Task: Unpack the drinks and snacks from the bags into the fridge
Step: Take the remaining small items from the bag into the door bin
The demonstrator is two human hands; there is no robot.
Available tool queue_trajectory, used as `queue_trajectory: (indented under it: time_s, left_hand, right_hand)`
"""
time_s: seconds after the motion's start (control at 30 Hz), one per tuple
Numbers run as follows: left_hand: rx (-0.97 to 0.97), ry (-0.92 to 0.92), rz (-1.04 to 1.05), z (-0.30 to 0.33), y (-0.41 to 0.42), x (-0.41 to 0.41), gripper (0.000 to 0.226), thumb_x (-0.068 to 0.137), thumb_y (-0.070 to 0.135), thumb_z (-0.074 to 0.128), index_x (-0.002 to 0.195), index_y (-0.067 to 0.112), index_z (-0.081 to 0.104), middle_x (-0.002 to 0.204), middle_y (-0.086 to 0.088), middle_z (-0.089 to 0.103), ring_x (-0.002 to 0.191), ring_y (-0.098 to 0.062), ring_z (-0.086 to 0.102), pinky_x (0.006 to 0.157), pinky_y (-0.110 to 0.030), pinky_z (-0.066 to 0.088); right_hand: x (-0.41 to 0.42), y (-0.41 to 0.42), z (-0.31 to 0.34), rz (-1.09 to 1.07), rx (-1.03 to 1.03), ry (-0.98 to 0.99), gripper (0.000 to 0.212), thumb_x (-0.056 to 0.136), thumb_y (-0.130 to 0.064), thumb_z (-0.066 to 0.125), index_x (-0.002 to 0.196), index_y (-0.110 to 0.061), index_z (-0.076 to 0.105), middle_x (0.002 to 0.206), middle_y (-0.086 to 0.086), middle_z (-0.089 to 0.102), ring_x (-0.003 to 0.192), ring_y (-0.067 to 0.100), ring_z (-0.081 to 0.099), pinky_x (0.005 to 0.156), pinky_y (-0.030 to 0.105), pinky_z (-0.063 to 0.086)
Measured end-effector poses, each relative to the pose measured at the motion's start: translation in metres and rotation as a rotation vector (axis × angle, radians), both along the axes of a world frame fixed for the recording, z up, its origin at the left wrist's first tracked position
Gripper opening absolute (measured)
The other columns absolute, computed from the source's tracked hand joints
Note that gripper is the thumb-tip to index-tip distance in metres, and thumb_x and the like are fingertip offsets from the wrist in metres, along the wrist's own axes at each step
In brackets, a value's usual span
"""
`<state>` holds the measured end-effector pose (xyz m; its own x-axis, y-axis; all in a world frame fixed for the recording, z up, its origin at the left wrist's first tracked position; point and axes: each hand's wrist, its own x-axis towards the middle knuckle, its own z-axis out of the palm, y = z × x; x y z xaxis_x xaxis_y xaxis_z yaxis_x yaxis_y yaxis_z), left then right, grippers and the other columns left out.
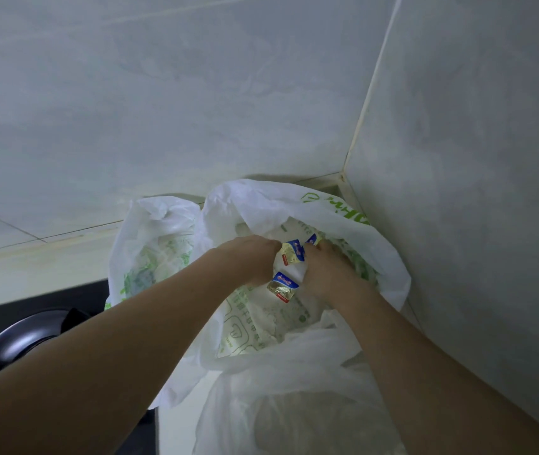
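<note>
Both hands are deep in the big white bag (311, 205) that sits in the corner of the counter (32, 257); this looks like the step of picking the snacks out of the bag, and the fridge is not in view. The left hand (248, 257) is curled over and seems to pinch 1 small snack pack (292, 252) with a blue, gold and red wrapper; its fingertips are hidden, so I cannot be sure how tight the hold is. The right hand (327, 274) is curled down into the bag just beside that pack; I cannot tell what it has hold of, if anything. A 2nd pack (283, 287) of the same kind lies between the 2 wrists, and a bit of a 3rd pack (312, 239) peeks out by the right fingers.

Next, I think the hands need to gather the little packs, lift them straight up past the floppy bag rim, and carry them to the fridge; the packs are small and could slip back down.

Room is tight; the tiled wall (475, 192) stands close on the right and behind the bag. Another white bag (153, 244) leans just to the left, a 3rd bag (294, 405) sits in front, and a dark pan (22, 336) is near the left arm; the best way out is up and back toward the person.
</note>
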<state>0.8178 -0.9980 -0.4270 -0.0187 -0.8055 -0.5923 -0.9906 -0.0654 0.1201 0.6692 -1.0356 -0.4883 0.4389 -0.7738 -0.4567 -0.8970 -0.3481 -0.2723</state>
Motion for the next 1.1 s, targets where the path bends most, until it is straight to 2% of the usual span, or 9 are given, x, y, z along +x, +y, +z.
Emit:
queue_trajectory:
  time_s: [0.2, 0.33, 0.47, 0.53, 0.6, 0.7, 0.77, 0.93, 1.1]
  left_hand:
    - [-0.029, -0.063, -0.033, -0.02, 0.002, 0.01, 0.052, 0.088, 0.011, 0.054, 0.139, 0.018, 0.043, 0.118, -0.004, 0.056, 0.1, -0.023, 0.059, 0.078, -0.034, 0.053]
    - [-0.037, -0.151, -0.062, -0.036, 0.014, 0.003, 0.044, 0.087, 0.014, 0.06, 0.13, 0.015, 0.049, 0.11, -0.004, 0.053, 0.09, -0.021, 0.055, 0.069, -0.032, 0.047]
    - [-0.098, -0.162, -0.01, -0.048, 0.024, 0.001, 0.039, 0.086, 0.012, 0.064, 0.124, 0.011, 0.054, 0.112, -0.007, 0.053, 0.101, -0.026, 0.057, 0.078, -0.037, 0.05]
    - [-0.116, -0.168, 0.011, -0.049, 0.026, 0.002, 0.036, 0.087, 0.01, 0.065, 0.122, 0.01, 0.056, 0.11, -0.008, 0.054, 0.102, -0.026, 0.057, 0.081, -0.038, 0.051]
    - [-0.131, -0.172, 0.033, -0.049, 0.028, 0.003, 0.035, 0.087, 0.011, 0.065, 0.121, 0.009, 0.055, 0.11, -0.008, 0.054, 0.103, -0.026, 0.056, 0.081, -0.037, 0.05]
    - [-0.146, -0.176, 0.051, -0.047, 0.032, 0.005, 0.034, 0.087, 0.012, 0.065, 0.119, 0.009, 0.055, 0.109, -0.008, 0.054, 0.102, -0.026, 0.056, 0.078, -0.035, 0.048]
    - [-0.137, -0.171, 0.053, -0.046, 0.035, 0.005, 0.034, 0.086, 0.01, 0.063, 0.119, 0.008, 0.055, 0.109, -0.008, 0.054, 0.102, -0.026, 0.056, 0.077, -0.035, 0.048]
    - [-0.13, -0.116, 0.033, -0.038, 0.036, 0.004, 0.03, 0.087, 0.008, 0.058, 0.117, 0.008, 0.055, 0.109, -0.008, 0.053, 0.101, -0.026, 0.055, 0.075, -0.035, 0.047]
    - [-0.069, -0.125, -0.027, -0.024, 0.034, 0.005, 0.024, 0.089, 0.01, 0.057, 0.113, 0.01, 0.057, 0.105, -0.007, 0.054, 0.095, -0.025, 0.056, 0.072, -0.032, 0.046]
  right_hand:
    - [0.006, -0.005, -0.008, 0.004, -0.027, 0.011, 0.074, 0.09, -0.023, 0.057, 0.152, -0.015, 0.016, 0.151, 0.017, 0.018, 0.138, 0.033, 0.024, 0.113, 0.043, 0.03]
    - [0.011, -0.006, -0.011, -0.013, -0.08, 0.051, 0.055, 0.09, -0.02, 0.057, 0.139, -0.013, 0.034, 0.143, 0.016, 0.029, 0.127, 0.032, 0.035, 0.102, 0.038, 0.04]
    - [0.008, -0.005, -0.003, -0.053, -0.093, 0.035, 0.04, 0.093, -0.022, 0.054, 0.129, -0.008, 0.042, 0.135, 0.017, 0.037, 0.121, 0.03, 0.041, 0.102, 0.035, 0.039]
    - [0.005, -0.004, -0.001, -0.061, -0.106, -0.021, 0.039, 0.092, -0.023, 0.055, 0.125, -0.006, 0.044, 0.132, 0.018, 0.042, 0.119, 0.031, 0.043, 0.102, 0.036, 0.038]
    - [0.007, -0.004, -0.002, -0.037, -0.125, -0.121, 0.04, 0.088, -0.013, 0.058, 0.125, -0.006, 0.045, 0.132, 0.017, 0.045, 0.119, 0.031, 0.044, 0.1, 0.036, 0.04]
    - [0.017, -0.006, -0.002, 0.004, -0.101, -0.246, 0.056, 0.087, -0.007, 0.06, 0.138, -0.011, 0.039, 0.14, 0.014, 0.043, 0.127, 0.03, 0.042, 0.102, 0.037, 0.04]
    - [0.024, -0.008, -0.002, 0.067, -0.062, -0.23, 0.056, 0.088, -0.009, 0.06, 0.14, -0.01, 0.038, 0.138, 0.014, 0.045, 0.127, 0.03, 0.044, 0.101, 0.036, 0.04]
    - [0.026, -0.017, -0.014, 0.138, 0.041, -0.213, 0.048, 0.081, -0.002, 0.064, 0.127, -0.007, 0.053, 0.128, 0.009, 0.045, 0.121, 0.026, 0.043, 0.101, 0.037, 0.042]
    - [0.027, -0.016, -0.02, 0.144, 0.022, -0.202, 0.049, 0.084, -0.01, 0.067, 0.13, -0.014, 0.048, 0.129, 0.007, 0.045, 0.121, 0.025, 0.043, 0.099, 0.037, 0.043]
